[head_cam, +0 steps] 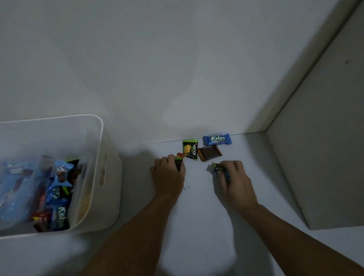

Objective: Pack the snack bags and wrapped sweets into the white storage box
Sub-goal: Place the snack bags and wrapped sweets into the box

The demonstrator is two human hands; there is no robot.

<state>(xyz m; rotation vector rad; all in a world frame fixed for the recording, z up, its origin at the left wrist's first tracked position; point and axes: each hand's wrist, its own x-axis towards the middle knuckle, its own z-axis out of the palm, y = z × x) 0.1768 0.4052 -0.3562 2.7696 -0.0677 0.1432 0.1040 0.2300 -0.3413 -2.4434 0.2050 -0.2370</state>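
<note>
Your left hand [168,174] lay knuckles-up on the table [201,213], its fingers curled round a dark sweet [179,161] with red and green ends; the wrapper stuck out past the fingertips on the far side. That grip was closed tight, with only a small part of the sweet showing. Your right hand [233,177] rested near it on the table, well apart from the left, and its fingers were bent round a blue wrapper [220,170] with a green tip poking out toward the left. How much of that wrapper the grip covered I cannot tell.

Just beyond your hands, against the wall [169,51], three sweets lay loose: a green Nextar pack [190,149] just beside your left fingertips, a brown square [210,153] touching it on the right, and a blue Kalpa bar [217,139] behind the brown one.

The box [102,149] stood on the table far to your left, apart from both hands. It already held a heap of blue Kalpa bars [59,216], red wrappers and a clear bag [7,190] on its left side.
</note>
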